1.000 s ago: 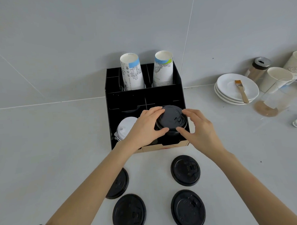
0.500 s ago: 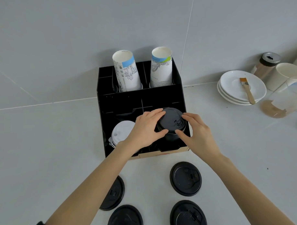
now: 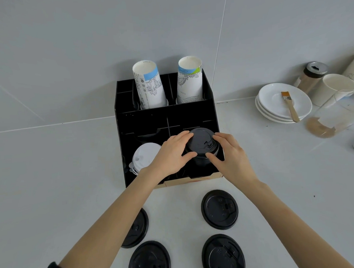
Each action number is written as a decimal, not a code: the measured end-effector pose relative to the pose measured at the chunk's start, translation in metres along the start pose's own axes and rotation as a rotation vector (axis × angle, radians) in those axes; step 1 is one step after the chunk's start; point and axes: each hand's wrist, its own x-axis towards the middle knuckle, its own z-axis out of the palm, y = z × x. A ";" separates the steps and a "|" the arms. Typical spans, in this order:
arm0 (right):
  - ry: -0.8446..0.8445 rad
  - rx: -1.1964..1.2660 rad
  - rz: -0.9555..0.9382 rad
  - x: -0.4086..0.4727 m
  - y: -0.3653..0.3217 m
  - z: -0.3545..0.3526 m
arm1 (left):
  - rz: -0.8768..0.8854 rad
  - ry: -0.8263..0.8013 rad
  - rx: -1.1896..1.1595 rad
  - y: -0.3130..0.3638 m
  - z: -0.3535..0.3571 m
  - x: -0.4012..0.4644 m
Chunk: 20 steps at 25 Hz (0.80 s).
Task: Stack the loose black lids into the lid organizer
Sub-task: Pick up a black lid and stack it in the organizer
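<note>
A black lid organizer (image 3: 143, 123) stands against the wall. In its front right slot rises a stack of black lids (image 3: 202, 147). My left hand (image 3: 170, 154) grips the top lid's left rim, and my right hand (image 3: 231, 156) grips its right rim. White lids (image 3: 146, 157) fill the front left slot. Several loose black lids lie on the counter in front: one (image 3: 219, 209) at the right, one (image 3: 223, 254) below it, one (image 3: 149, 259) at the bottom middle, and one (image 3: 136, 229) half hidden under my left forearm.
Two paper cup stacks (image 3: 150, 86) (image 3: 190, 81) stand in the organizer's rear slots. To the right sit stacked white plates (image 3: 271, 102) with a brush (image 3: 289, 106), a shaker jar (image 3: 312, 75), a white cup (image 3: 335, 88) and a clear pitcher (image 3: 336, 116).
Both hands have stayed on the top black lid of the stack, pressing it slightly lower into the slot. The camera has shifted, so the loose lids sit lower in view.
</note>
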 end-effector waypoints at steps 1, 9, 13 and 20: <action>-0.004 -0.006 0.001 0.000 0.000 0.000 | 0.006 -0.006 0.019 0.000 -0.001 0.000; 0.007 0.018 0.005 -0.005 -0.001 -0.001 | -0.010 -0.016 0.008 0.004 -0.002 -0.003; 0.017 0.022 -0.003 -0.019 0.001 -0.011 | -0.004 0.062 -0.033 0.007 0.001 -0.017; -0.061 0.037 0.050 -0.073 0.022 -0.017 | 0.117 0.083 -0.125 0.026 0.028 -0.064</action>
